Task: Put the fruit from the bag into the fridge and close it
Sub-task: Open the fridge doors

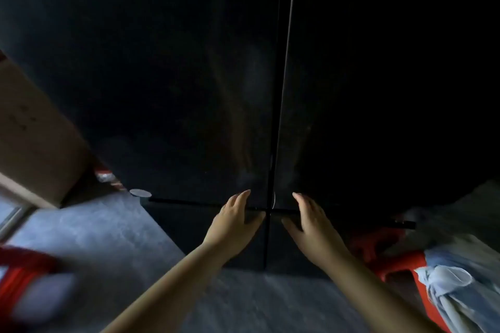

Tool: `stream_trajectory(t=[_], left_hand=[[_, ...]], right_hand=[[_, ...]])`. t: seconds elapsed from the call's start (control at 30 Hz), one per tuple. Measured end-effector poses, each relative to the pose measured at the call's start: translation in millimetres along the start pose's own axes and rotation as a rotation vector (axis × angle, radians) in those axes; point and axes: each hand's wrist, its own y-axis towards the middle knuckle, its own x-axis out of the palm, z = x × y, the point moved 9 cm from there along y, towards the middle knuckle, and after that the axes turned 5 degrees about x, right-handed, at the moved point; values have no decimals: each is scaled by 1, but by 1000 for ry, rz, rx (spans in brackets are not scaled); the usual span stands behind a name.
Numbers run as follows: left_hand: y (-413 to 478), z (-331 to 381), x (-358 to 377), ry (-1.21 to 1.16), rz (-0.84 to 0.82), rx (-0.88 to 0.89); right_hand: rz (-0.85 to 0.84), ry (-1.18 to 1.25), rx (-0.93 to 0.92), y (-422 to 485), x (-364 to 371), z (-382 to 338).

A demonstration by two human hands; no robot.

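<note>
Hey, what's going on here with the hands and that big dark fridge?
A person stands facing a tall dark fridge with its doors shut. The left hand and right hand lie open on either side of the central door seam, low down where the upper doors meet the lower ones. Neither hand holds anything. A pale blue bag sits on something red at the right.

- Fridge (189,76): black, glossy doors with faint pale smears.
- Floor (108,238): mottled grey.
- Stool (397,259): red.
- Bag (454,286): pale blue and white.
- Cardboard box (29,138): plain brown.
- Blurred object (24,273) at lower left: red.
</note>
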Motion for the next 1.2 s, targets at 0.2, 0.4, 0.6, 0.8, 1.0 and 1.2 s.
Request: stream_trajectory(t=[0.2,0.4,0.6,0.8,1.0,1.2], left_hand=[[10,-70,76,-1363,46,-710],[31,-95,104,-1754,299,-788],[50,-108,117,-1785,332,-773],[61,-108,118,-1818,400,-771],[68,-113,116,-1829,342,-775],[61,-115,116,-1829,343,-745]], right_hand=[[-77,989,574,26,43,74],[40,1256,749,44,63,92],[103,1320,842,48,75,109],[120,1417,845,62,78,115],[114,1520,858,64,79,116],[39,1542,833,64,72,118]])
